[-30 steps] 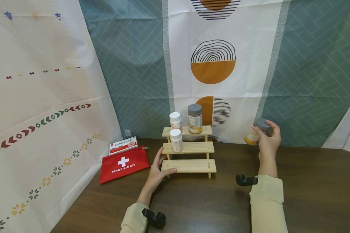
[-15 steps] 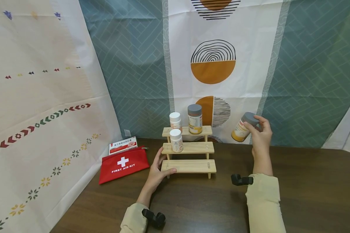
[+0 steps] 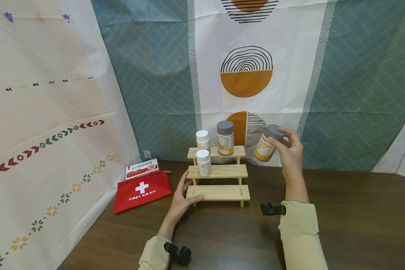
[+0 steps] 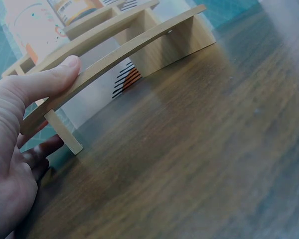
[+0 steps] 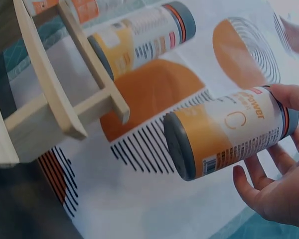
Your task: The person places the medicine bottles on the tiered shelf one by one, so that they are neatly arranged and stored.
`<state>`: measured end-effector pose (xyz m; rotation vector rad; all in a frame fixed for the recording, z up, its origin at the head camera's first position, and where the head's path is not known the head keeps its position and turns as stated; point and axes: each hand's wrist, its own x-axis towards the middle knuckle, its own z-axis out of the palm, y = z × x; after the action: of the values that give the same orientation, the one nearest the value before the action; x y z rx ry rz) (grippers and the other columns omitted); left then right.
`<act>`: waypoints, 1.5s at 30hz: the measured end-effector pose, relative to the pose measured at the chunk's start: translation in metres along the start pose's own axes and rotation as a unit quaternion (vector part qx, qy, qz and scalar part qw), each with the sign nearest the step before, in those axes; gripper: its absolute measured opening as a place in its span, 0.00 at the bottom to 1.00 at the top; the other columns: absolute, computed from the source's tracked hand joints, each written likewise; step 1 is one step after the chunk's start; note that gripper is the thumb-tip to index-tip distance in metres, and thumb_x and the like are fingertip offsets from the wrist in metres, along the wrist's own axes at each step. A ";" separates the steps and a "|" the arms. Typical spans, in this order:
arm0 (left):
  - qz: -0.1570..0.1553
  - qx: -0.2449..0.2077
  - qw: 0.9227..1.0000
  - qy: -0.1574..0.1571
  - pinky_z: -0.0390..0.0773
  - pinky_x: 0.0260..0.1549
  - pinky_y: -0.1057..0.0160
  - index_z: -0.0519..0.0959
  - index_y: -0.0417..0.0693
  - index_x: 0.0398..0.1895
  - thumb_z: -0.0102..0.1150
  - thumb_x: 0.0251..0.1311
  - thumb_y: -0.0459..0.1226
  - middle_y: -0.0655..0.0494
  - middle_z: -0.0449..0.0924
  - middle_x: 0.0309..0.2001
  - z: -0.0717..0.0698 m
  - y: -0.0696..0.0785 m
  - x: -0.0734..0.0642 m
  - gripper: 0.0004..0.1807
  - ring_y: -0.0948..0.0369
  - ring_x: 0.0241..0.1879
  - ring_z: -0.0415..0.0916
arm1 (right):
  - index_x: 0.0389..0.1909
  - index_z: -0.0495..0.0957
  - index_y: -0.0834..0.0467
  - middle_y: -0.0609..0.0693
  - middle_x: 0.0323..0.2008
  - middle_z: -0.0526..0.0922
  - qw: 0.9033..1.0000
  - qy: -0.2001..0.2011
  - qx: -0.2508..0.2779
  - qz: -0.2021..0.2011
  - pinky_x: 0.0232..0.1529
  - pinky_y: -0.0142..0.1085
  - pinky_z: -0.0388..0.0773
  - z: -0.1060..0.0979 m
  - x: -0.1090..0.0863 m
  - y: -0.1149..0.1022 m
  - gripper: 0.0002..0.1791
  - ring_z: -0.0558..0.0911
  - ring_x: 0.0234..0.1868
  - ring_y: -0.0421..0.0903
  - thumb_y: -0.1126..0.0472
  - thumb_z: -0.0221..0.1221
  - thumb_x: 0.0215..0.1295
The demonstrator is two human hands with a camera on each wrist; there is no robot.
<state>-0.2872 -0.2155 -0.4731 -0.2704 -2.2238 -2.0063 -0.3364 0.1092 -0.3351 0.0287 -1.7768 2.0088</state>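
Note:
My right hand (image 3: 291, 152) holds a grey-capped supplement bottle (image 3: 266, 144) by its cap end, tilted in the air to the right of a three-step wooden display stand (image 3: 219, 193). In the right wrist view the bottle (image 5: 229, 132) shows an orange and white label, with thumb and fingers around its cap. My left hand (image 3: 180, 200) grips the stand's left end. Its thumb (image 4: 60, 74) lies on the lowest step, with fingers around the side. On the top step stand a similar grey-capped bottle (image 3: 225, 138) and a white bottle (image 3: 203, 140). Another white bottle (image 3: 204, 164) stands on the middle step.
Left of the stand, a red first aid pouch (image 3: 143, 191) and a medicine box (image 3: 142, 168) lie on the dark wooden table (image 3: 229, 232). A patterned cloth (image 3: 155, 93) hangs close behind the stand, and a pale cloth (image 3: 54, 150) along the left.
My right hand has carried the grey-capped bottle leftward and slightly up, nearer the stand's top step. The left hand and the stand have stayed in place.

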 end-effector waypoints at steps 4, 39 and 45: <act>-0.004 -0.002 1.000 0.000 0.71 0.59 0.58 0.48 0.60 0.78 0.72 0.51 0.32 0.39 0.63 0.70 0.000 0.000 0.001 0.55 0.45 0.66 0.66 | 0.54 0.75 0.52 0.35 0.52 0.71 0.999 -0.030 -0.008 -0.019 0.53 0.37 0.67 0.008 -0.003 -0.006 0.19 0.73 0.50 0.38 0.66 0.62 0.63; -0.008 -0.006 1.000 0.001 0.70 0.58 0.61 0.48 0.60 0.78 0.72 0.51 0.31 0.38 0.64 0.70 0.000 0.003 -0.001 0.55 0.46 0.66 0.67 | 0.59 0.70 0.61 0.58 0.64 0.69 0.977 -0.209 -0.044 0.018 0.61 0.52 0.69 0.061 -0.022 0.008 0.25 0.71 0.62 0.56 0.67 0.63 0.62; -0.006 -0.006 1.000 0.002 0.71 0.57 0.60 0.48 0.59 0.77 0.71 0.51 0.30 0.37 0.63 0.70 0.000 0.002 0.000 0.55 0.45 0.65 0.67 | 0.59 0.70 0.60 0.57 0.66 0.67 0.974 -0.216 -0.054 0.035 0.60 0.52 0.71 0.062 -0.022 0.010 0.25 0.70 0.63 0.56 0.65 0.64 0.61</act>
<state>-0.2864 -0.2150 -0.4709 -0.2556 -2.2180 -2.0244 -0.3374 0.0433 -0.3411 0.4018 -2.1734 2.0658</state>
